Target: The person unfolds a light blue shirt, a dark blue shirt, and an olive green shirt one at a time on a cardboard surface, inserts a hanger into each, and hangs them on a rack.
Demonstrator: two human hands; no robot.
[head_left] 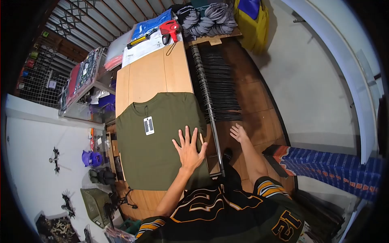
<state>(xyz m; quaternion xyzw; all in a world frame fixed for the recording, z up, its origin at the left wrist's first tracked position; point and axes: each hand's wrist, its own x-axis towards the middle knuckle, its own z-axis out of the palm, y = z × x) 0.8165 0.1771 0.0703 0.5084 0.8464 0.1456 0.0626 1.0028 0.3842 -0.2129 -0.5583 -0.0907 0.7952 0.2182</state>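
Observation:
An olive green T-shirt [150, 156] lies spread on a light wooden table, its neckline toward the far side. A black and white hang tag [149, 125] rests on its chest, looped by a cord at the collar. My left hand [189, 150] is flat on the right part of the shirt with fingers spread. Off to the right of the table, my right hand [238, 133] is in the air, holding nothing, fingers apart. It is close to a metal rail [210, 115] hung with many black hangers [221, 85].
At the table's far end [154, 75] lie a red tag gun [169, 30], a yellow cutter [142, 39] and plastic-wrapped packs [152, 24]. Grey folded goods [208, 20] sit behind the rail. Blue boxes [328, 168] stand at right, a green basket [94, 204] at lower left.

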